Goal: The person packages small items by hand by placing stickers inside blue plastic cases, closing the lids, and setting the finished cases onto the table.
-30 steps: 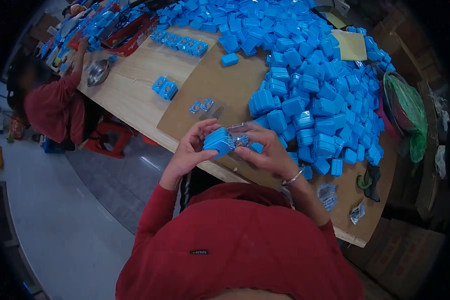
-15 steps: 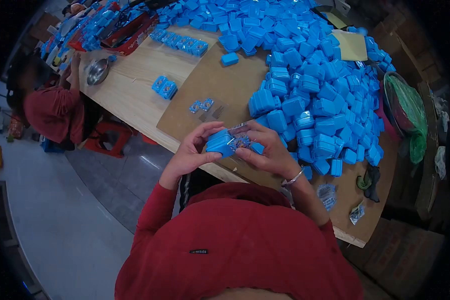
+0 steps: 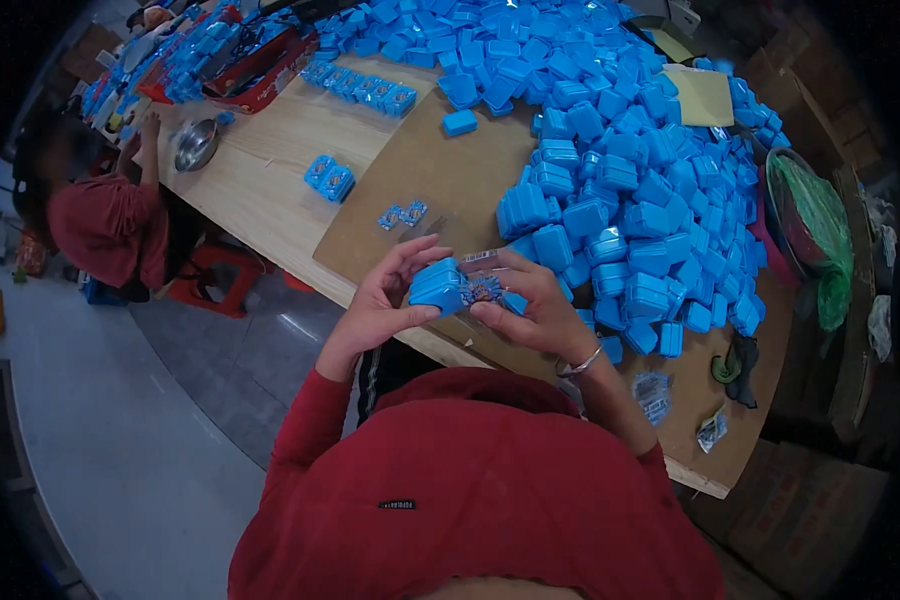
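Observation:
My left hand [image 3: 375, 305] is closed round a small blue plastic case [image 3: 436, 288], thumb along its near side and fingers over the far side. Against the case's right end lies a clear plastic bag [image 3: 482, 290] with a colourful print and a barcode strip, pinched by my right hand [image 3: 542, 312]. More blue shows by the right fingers, partly hidden behind them. Both hands are over the near edge of the brown board [image 3: 380, 180]. Just beyond them are two small printed pieces [image 3: 403, 214] beside clear plastic.
A big heap of blue cases [image 3: 630, 190] covers the right and far side. Packed blue cases [image 3: 330, 177] and a row of more [image 3: 360, 85] lie on the wooden table [image 3: 260, 170]. A metal bowl [image 3: 196, 145] stands near another person [image 3: 110, 225] at left.
The blue case has shifted and tilted slightly in my left hand, and the printed bag has turned a little in my right. The surroundings look the same.

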`<action>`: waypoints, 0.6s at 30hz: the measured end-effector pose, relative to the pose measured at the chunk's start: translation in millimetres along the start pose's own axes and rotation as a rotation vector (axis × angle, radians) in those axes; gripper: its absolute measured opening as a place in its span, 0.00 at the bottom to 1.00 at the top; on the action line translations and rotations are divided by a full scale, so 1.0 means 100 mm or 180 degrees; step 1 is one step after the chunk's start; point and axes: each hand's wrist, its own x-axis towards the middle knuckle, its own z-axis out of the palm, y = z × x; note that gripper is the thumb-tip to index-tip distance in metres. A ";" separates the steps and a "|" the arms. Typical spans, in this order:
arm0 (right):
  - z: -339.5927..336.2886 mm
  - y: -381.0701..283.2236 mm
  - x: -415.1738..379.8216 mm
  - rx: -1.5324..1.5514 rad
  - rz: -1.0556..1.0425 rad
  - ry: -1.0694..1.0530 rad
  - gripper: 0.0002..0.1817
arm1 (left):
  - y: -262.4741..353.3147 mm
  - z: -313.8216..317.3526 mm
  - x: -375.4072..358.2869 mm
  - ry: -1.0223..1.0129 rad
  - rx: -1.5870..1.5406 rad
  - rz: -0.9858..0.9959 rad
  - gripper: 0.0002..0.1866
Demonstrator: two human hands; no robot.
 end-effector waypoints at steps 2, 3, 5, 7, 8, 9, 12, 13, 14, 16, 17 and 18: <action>0.00 0.00 0.02 0.0113 -0.0161 0.0063 0.12 | 0.00 -0.01 0.01 -0.0102 0.0067 -0.0083 0.40; 0.01 -0.03 0.02 0.0150 -0.0023 0.0128 0.12 | -0.02 -0.04 0.01 -0.0160 0.0147 -0.0132 0.40; 0.01 -0.09 0.02 0.0225 0.0251 0.0265 0.11 | -0.03 -0.05 0.01 -0.0179 0.0219 -0.0146 0.40; 0.03 -0.03 0.00 0.0299 0.0359 0.0454 0.10 | -0.01 -0.01 0.02 -0.0098 0.0197 -0.0077 0.40; 0.03 0.00 0.00 0.0336 0.0410 0.0548 0.10 | -0.03 -0.01 0.02 -0.0050 0.0154 -0.0018 0.40; 0.02 0.00 0.00 0.0318 0.0487 0.0468 0.10 | -0.06 -0.02 0.03 -0.0001 0.0111 0.0041 0.40; -0.04 0.03 0.01 0.0057 0.0485 0.0276 0.10 | -0.07 0.04 0.04 0.0096 -0.0113 -0.0066 0.42; -0.06 0.05 0.02 -0.0169 0.0318 0.0240 0.11 | -0.06 0.06 0.04 0.0121 -0.0203 -0.0145 0.43; -0.07 0.06 0.03 -0.0395 0.0151 0.0202 0.12 | -0.07 0.07 0.04 0.0161 -0.0204 -0.0176 0.43; -0.03 0.09 0.01 -0.0416 0.0444 0.0343 0.16 | -0.09 0.06 0.04 0.0251 -0.0206 -0.0231 0.43; -0.01 0.09 0.00 -0.0426 0.0592 0.0408 0.20 | -0.09 0.06 0.04 0.0268 -0.0279 -0.0194 0.42; 0.02 0.07 0.01 -0.0533 0.0460 0.0466 0.26 | -0.11 0.07 0.04 0.0285 -0.0354 -0.0161 0.41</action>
